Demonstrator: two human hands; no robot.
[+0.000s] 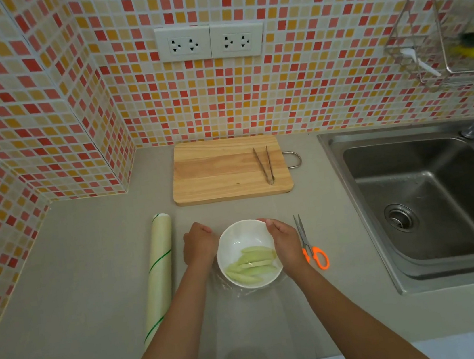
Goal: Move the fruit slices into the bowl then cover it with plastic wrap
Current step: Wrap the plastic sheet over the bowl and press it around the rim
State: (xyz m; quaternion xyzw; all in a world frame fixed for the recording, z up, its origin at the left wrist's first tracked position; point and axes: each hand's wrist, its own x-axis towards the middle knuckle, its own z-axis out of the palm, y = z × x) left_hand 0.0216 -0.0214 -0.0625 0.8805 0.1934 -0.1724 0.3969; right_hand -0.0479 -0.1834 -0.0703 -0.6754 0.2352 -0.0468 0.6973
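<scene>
A white bowl stands on the grey counter near its front, with several pale green fruit slices lying in its near half. A clear sheet of plastic wrap lies over the bowl and bunches around its base, spreading toward the counter's front edge. My left hand is at the bowl's left side, fingers curled down on the wrap. My right hand is on the bowl's right rim, fingers curled over the wrap there. The roll of plastic wrap lies to the left.
Orange-handled scissors lie just right of the bowl. A wooden cutting board at the back carries metal tongs. A steel sink fills the right. A wire rack hangs on the tiled wall.
</scene>
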